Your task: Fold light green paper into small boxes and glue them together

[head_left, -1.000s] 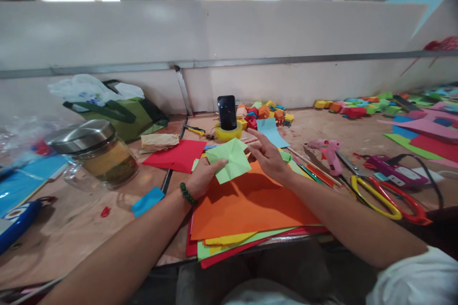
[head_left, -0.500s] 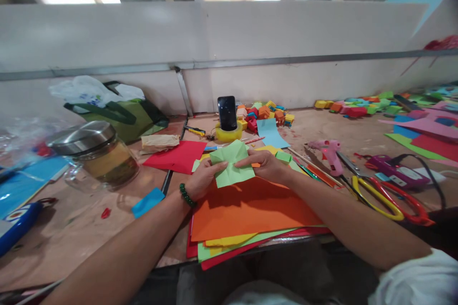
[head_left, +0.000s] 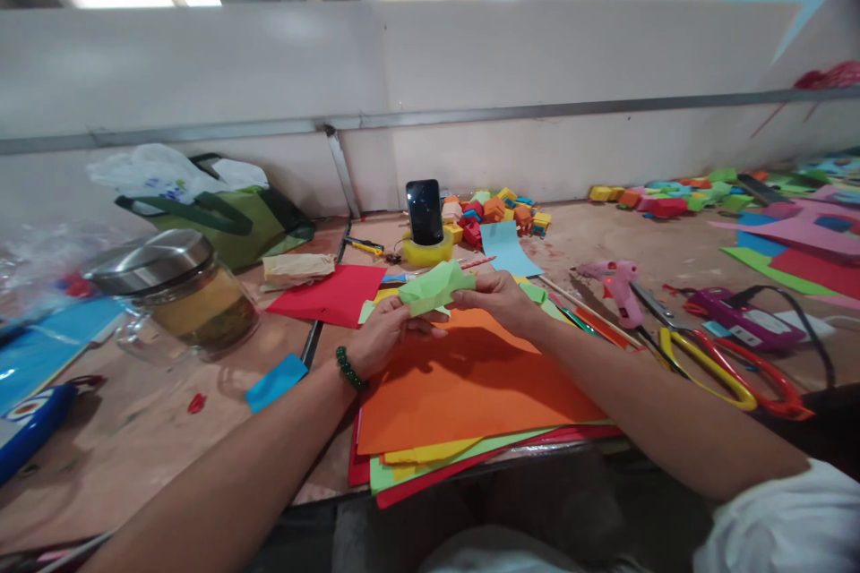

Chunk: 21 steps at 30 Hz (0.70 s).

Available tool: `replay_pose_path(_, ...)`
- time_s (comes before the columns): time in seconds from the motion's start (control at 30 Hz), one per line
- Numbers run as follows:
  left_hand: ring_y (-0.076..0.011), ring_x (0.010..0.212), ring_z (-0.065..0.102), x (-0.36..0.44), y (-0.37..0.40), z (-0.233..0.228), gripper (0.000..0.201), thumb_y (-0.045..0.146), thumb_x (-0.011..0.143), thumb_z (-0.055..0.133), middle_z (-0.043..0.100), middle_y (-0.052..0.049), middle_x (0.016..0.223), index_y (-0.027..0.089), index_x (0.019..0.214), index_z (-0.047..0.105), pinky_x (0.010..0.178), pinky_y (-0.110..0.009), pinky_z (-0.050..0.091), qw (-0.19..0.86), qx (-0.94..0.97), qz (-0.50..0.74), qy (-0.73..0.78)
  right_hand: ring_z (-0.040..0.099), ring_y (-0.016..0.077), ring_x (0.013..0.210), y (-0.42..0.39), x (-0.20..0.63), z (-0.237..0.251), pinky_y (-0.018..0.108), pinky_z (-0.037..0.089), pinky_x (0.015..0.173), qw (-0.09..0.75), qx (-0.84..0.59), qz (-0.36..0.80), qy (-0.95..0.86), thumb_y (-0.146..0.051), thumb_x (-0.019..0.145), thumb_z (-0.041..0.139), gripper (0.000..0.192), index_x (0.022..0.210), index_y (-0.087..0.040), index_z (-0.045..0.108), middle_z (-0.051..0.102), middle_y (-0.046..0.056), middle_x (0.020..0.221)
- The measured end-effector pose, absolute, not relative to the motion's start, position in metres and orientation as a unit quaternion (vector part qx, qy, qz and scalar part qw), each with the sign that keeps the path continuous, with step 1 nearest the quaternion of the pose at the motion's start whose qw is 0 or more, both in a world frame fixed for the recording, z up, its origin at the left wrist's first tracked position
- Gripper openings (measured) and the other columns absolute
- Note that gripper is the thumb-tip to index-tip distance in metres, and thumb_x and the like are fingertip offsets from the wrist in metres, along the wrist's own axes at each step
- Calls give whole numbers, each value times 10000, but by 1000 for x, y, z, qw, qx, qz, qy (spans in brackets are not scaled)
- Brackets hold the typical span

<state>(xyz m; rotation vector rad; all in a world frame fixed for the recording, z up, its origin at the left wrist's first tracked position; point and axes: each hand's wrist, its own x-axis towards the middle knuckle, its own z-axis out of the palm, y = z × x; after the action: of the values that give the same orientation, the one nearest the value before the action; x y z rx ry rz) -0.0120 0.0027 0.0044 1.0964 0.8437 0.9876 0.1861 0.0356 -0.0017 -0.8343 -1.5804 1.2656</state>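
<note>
A creased light green paper (head_left: 435, 286) is held between both hands, partly folded over and tilted, above a stack of coloured sheets. My left hand (head_left: 386, 333) grips its left side, with the other fingers spread beneath it. My right hand (head_left: 498, 300) pinches its right edge between thumb and fingers. Below them, an orange sheet (head_left: 470, 394) tops the stack, with yellow, green and red edges showing at the front. Just behind the paper stands a phone (head_left: 425, 210) in a roll of yellow tape (head_left: 428, 252).
Left are a glass tea mug (head_left: 181, 295), a green bag (head_left: 235, 219), a red sheet (head_left: 329, 294) and a blue paper piece (head_left: 276, 382). Right lie a pink glue gun (head_left: 622, 288), scissors (head_left: 712, 367) and a purple power strip (head_left: 745, 320). Small folded paper blocks (head_left: 494, 213) sit behind.
The green paper was spread nearly flat facing me; now it is folded over and tipped, showing a narrower shape. My left fingers have come into view beneath it.
</note>
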Motion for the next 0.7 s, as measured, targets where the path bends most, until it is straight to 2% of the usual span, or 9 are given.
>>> replay_pose_path(0.07, -217, 672, 718, -11, 2, 6, 436, 455, 684, 719, 752, -123, 928, 159, 1000, 671, 567, -259, 521, 647, 477, 465, 372, 612, 155, 626, 36, 186, -2, 314, 512, 634, 471, -353, 508, -629, -476, 601, 803, 341, 708, -154, 771, 714, 47, 678)
replay_pose_path(0.13, -208, 706, 724, -10, 1, 9, 564, 496, 693, 720, 733, -85, 1005, 217, 1167, 595, 539, -235, 514, 619, 465, 510, 375, 618, 165, 641, 37, 185, -3, 324, 521, 635, 494, -358, 496, -618, -478, 595, 805, 336, 678, -155, 763, 701, 39, 665)
replay_pose_path(0.2, -194, 743, 726, -10, 0, 11, 726, 458, 668, 768, 710, -52, 1054, 284, 1310, 478, 553, -219, 518, 587, 462, 544, 381, 623, 170, 661, 38, 184, -4, 330, 527, 648, 516, -359, 483, -610, -473, 603, 798, 322, 659, -159, 756, 690, 31, 663)
replay_pose_path(0.27, -194, 788, 724, -10, -1, 11, 807, 388, 633, 813, 699, -48, 1078, 294, 1346, 448, 592, -226, 530, 572, 473, 548, 385, 622, 168, 669, 38, 183, -4, 332, 527, 663, 529, -361, 469, -608, -460, 619, 786, 300, 669, -165, 758, 690, 28, 672)
replay_pose_path(0.33, -212, 824, 720, -10, 0, 9, 721, 358, 612, 831, 710, -70, 1057, 235, 1268, 556, 635, -248, 537, 583, 494, 520, 382, 622, 169, 675, 35, 182, -2, 334, 524, 677, 532, -362, 454, -617, -445, 637, 772, 273, 690, -177, 764, 697, 24, 682)
replay_pose_path(0.47, -247, 848, 712, -11, 2, 3, 468, 410, 576, 849, 751, -99, 917, 152, 952, 741, 737, -314, 536, 605, 509, 486, 372, 644, 198, 750, 27, 180, 4, 347, 524, 733, 504, -334, 446, -660, -424, 663, 760, 229, 744, -210, 778, 715, 13, 734)
replay_pose_path(0.6, -246, 850, 694, -10, 1, 4, 380, 463, 573, 837, 762, -89, 836, 153, 783, 771, 822, -364, 524, 568, 532, 504, 375, 656, 213, 856, 23, 179, 6, 375, 516, 840, 485, -287, 489, -666, -427, 663, 770, 277, 856, -228, 779, 733, 17, 836)
replay_pose_path(0.7, -236, 848, 685, -10, 0, 6, 358, 455, 587, 831, 764, -82, 835, 167, 792, 778, 823, -352, 519, 548, 550, 506, 376, 656, 216, 906, 24, 179, 6, 400, 481, 932, 480, -272, 508, -662, -453, 682, 757, 256, 816, -236, 782, 739, 17, 836)
